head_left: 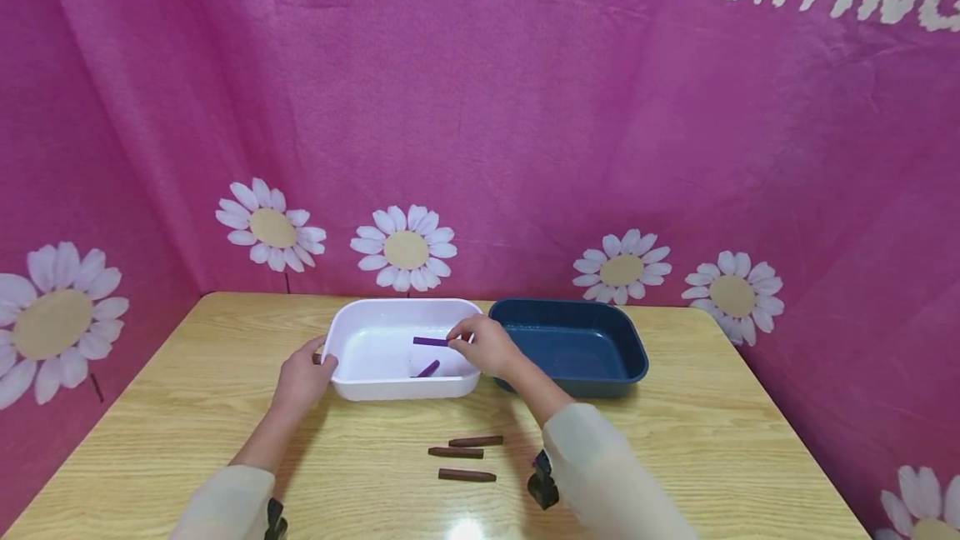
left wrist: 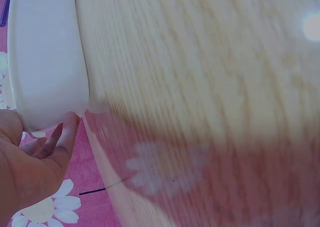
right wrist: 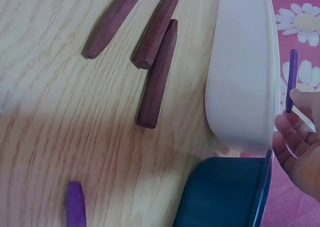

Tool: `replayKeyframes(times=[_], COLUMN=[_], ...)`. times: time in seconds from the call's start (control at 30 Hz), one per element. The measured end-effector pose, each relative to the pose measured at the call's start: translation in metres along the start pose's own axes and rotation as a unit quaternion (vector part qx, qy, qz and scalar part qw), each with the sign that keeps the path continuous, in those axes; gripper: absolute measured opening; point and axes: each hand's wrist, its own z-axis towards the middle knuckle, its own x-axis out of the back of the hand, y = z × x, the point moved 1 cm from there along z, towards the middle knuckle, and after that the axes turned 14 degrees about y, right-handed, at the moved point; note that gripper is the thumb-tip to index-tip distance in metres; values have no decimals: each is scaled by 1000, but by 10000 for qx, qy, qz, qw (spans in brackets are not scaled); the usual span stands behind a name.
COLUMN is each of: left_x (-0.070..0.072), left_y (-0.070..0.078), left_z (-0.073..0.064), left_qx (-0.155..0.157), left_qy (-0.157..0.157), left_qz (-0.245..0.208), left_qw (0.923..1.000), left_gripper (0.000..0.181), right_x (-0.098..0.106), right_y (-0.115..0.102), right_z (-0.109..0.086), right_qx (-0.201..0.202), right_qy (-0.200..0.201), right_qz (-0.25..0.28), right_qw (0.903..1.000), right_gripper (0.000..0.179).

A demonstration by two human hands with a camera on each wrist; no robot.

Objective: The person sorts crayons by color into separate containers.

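Note:
My right hand point(head_left: 483, 346) pinches a purple crayon point(head_left: 430, 342) between thumb and fingertips over the right half of a white tub point(head_left: 405, 391). A second purple crayon point(head_left: 427, 369) lies inside that tub, near its front wall. At the tub's left end, my left hand point(head_left: 302, 377) grips the wall, with the thumb at the rim and fingers against the outside, as the left wrist view shows. Three brown crayons point(head_left: 467, 476) lie on the table in front of the tub. Another purple crayon point(right wrist: 76, 204) rests on the table in the right wrist view, mostly hidden by the right forearm from the head.
A dark blue tub point(head_left: 570, 348) stands right beside the white one, on its right. Both sit toward the back of the wooden table point(head_left: 187, 407). Behind them hangs a pink cloth point(head_left: 480, 123) with daisies, which also runs along both sides.

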Motion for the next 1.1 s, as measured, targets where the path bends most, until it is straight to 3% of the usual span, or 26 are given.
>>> replayKeyframes(times=[0.57,0.8,1.1], left_x=[-2,-3,-5], left_y=[0,-2,-2], left_z=[13,16,17], left_qx=[18,-89,6], left_qy=[-113,-93,-96], left_qz=[40,-16,-3], left_qw=[9999,9999,10000], left_gripper=[52,52,53], right_x=[-15,-24,-27], right_y=[-1,-5,-6], right_z=[2,1,-1], right_qx=[-428,-212,-267], right_qy=[-15,3,2], right_qz=[-174,42,10], right_qw=[9989,9998,9996], right_gripper=[15,15,17])
